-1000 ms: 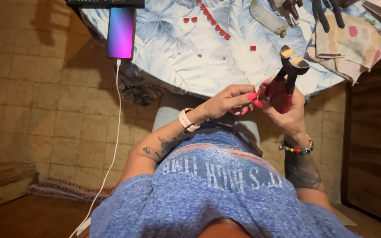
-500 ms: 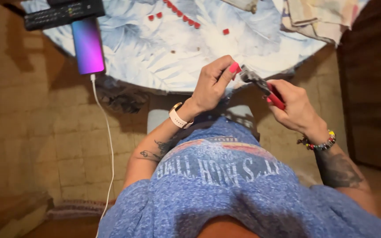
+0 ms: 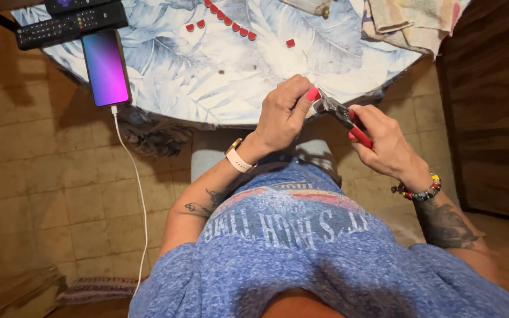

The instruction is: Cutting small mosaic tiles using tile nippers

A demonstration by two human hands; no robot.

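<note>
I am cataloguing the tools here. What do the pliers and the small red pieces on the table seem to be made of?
The pliers in the right hand: head looks like dull grey metal, handles like glossy red plastic or rubber coating. The red pieces: probably plastic or glass beads, judging by uniform colour; too small to be certain.

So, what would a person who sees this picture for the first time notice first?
Probably the two hands at the table's near edge: the right hand grips red-handled pliers, and the left hand pinches at their tip. Next, the lit purple phone at the table's left edge, with a white cable hanging down, and a curved row of small red pieces on the leaf-patterned tablecloth.
</note>
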